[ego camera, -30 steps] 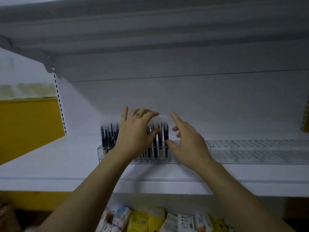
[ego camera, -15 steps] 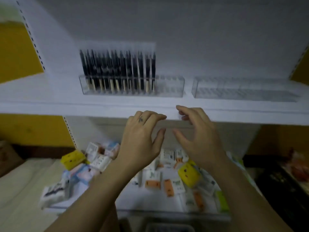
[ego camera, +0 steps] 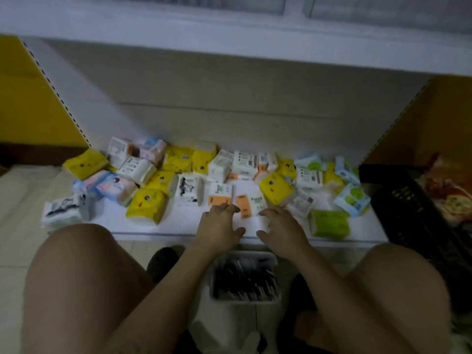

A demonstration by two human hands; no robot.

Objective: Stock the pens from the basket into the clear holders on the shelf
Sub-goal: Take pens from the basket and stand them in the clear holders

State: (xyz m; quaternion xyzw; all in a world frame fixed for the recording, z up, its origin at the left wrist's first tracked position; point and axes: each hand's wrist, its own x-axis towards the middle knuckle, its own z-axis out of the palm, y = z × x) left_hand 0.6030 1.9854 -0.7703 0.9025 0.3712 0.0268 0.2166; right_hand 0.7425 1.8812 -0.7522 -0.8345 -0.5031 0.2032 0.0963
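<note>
A white basket (ego camera: 277, 261) of dark pens (ego camera: 244, 279) stands on the floor between my knees, low in the centre. My left hand (ego camera: 219, 229) and my right hand (ego camera: 281, 229) hover side by side just above its far rim, fingers spread, nothing in either. The bottom edges of the clear holders (ego camera: 293, 6) show blurred at the very top of the view, on the upper shelf (ego camera: 229, 29).
The lower shelf (ego camera: 178, 221) behind my hands carries several scattered tissue packs (ego camera: 146, 205) in yellow, white, green and blue. A black crate (ego camera: 419, 221) stands at the right. My knees (ego camera: 84, 277) flank the basket. Yellow wall panels sit at both sides.
My view has swung down from the pen holders to the floor. Both hands dropped from the upper shelf to just above the basket, still holding nothing.
</note>
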